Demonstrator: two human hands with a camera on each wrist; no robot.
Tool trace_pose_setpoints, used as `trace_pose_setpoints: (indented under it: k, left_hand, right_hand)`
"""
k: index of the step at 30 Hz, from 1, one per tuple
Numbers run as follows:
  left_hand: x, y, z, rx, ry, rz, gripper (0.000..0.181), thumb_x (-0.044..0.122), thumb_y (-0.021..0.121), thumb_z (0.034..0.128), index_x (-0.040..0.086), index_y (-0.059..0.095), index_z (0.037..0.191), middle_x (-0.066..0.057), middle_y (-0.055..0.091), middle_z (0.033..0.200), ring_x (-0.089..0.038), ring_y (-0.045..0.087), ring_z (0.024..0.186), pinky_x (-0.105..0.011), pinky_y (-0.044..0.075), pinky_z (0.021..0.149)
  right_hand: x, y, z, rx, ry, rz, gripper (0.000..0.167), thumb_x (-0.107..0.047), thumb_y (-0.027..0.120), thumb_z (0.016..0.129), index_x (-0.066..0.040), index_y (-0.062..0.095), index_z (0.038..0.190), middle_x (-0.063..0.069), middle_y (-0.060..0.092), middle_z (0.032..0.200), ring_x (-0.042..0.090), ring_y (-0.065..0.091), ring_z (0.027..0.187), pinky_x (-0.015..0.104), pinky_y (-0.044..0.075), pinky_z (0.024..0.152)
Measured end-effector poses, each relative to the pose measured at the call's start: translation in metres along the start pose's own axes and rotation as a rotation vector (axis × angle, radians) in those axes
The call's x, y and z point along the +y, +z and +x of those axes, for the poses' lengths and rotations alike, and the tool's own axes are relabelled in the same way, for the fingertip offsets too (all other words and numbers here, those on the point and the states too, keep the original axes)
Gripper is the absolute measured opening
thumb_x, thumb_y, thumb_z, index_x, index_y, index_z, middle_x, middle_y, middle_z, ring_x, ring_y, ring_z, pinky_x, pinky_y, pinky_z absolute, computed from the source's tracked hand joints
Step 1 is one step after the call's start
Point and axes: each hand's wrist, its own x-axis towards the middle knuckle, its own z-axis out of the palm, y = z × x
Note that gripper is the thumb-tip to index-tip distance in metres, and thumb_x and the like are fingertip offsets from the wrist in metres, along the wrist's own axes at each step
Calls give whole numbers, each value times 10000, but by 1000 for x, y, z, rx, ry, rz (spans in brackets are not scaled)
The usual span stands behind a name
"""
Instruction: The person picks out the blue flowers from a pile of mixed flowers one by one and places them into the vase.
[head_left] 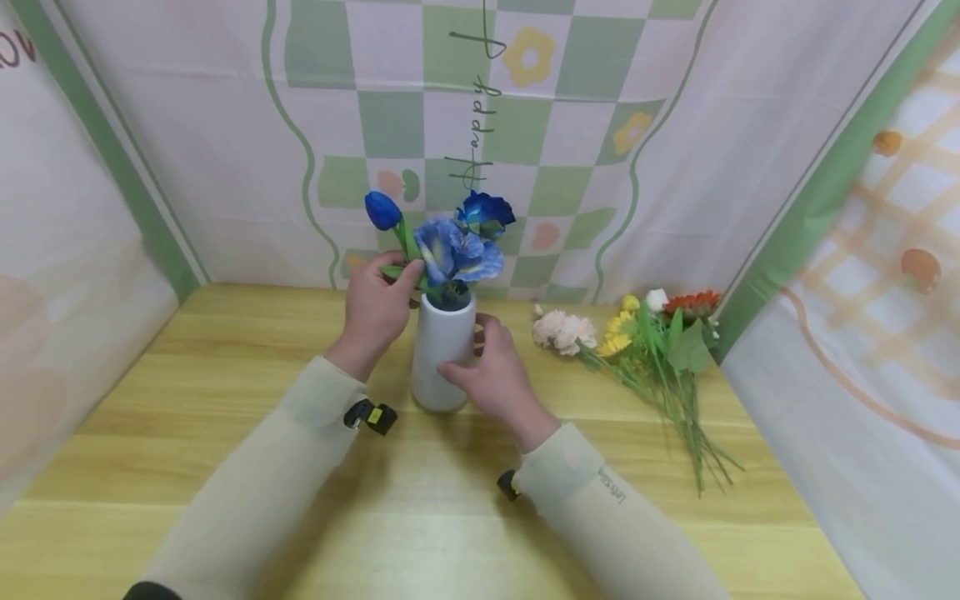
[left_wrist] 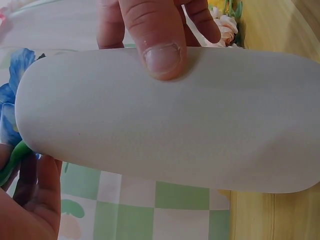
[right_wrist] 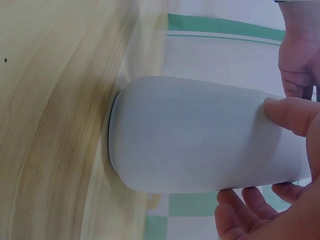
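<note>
A white vase point(head_left: 442, 354) stands upright on the table, light blue flowers point(head_left: 457, 250) and a dark blue rose point(head_left: 486, 212) rising from its mouth. My left hand point(head_left: 377, 307) pinches the green stem of a blue tulip point(head_left: 382, 211) at the left of the vase's mouth; the stem's lower end is hidden. Around the vase's right side curls my right hand point(head_left: 498, 375), thumb on the front. In the right wrist view, the right hand point(right_wrist: 285, 200) grips the upper part of the vase point(right_wrist: 200, 135).
On the right of the wooden table point(head_left: 285, 333) lies a bunch of flowers: pale pink blooms point(head_left: 564, 332), yellow ones point(head_left: 618, 332), a red-orange one point(head_left: 692, 303) and green stems point(head_left: 686, 417). A checkered cloth point(head_left: 487, 125) hangs behind the vase.
</note>
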Motion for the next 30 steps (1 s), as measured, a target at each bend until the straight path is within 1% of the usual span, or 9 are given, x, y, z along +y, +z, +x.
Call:
trace_pose_setpoints:
  k: [2,5,9,12,15,20,23,27,30]
  left_hand:
    - [0,0,0,-3,-3,4,283,288,633,999,33,698,1103,-123,662,948,-365,644,883,-430,592,730]
    - [0,1,0,-9,-7,24,268,269,639,996,30,704,1098,-120,662,937,-318,643,855,-402,592,727]
    - [1,1,0,-15,-17,46,265,255,640,994,28,706,1114,-118,660,926,-271,628,827,-413,589,747]
    - [1,0,-1,-22,-22,29,278,263,639,993,27,695,1128,-124,656,940,-296,628,853,-435,584,769]
    - [-1,-2,-3,-41,-14,-6,315,295,641,990,48,664,1184,-105,651,990,-294,625,883,-424,583,776]
    - [-9,-9,-8,-100,39,-63,422,329,636,986,92,554,1325,-102,610,1060,-247,621,919,-417,578,779]
    - [-12,-13,-10,-134,61,-55,490,296,662,965,103,497,1384,-105,598,1092,-234,618,974,-404,556,826]
    - [-8,-12,-9,-201,66,-37,706,232,724,911,133,354,1504,-109,571,1200,-246,575,1074,-396,496,940]
    - [-2,-9,-6,-223,62,-14,848,223,750,885,174,238,1559,-130,535,1227,-272,553,1083,-418,485,949]
  right_hand:
    - [0,0,0,5,3,-3,864,-287,845,799,-100,347,1480,86,489,1244,350,534,1185,473,499,921]
    - [1,1,0,9,1,-6,865,-291,847,797,-101,348,1478,86,491,1240,349,538,1182,472,500,921]
    - [2,2,1,12,2,-5,876,-305,849,794,-105,346,1483,85,497,1244,342,540,1181,471,500,921]
    - [3,3,2,13,4,-4,884,-310,851,790,-110,344,1487,82,500,1251,336,539,1183,474,500,922]
    - [3,3,2,16,6,-4,881,-313,853,786,-115,351,1482,72,501,1246,333,541,1183,474,501,923]
    - [4,3,3,15,8,-4,880,-314,855,782,-127,354,1481,61,501,1245,328,544,1182,474,501,927]
    - [4,3,3,13,6,-7,879,-316,856,782,-131,354,1480,60,499,1244,326,543,1180,474,503,927]
    - [4,3,3,17,3,-12,872,-312,854,787,-129,355,1478,62,501,1243,330,546,1181,475,506,923]
    - [3,3,3,14,-6,-15,865,-302,850,793,-119,355,1478,73,505,1241,337,549,1178,473,507,920]
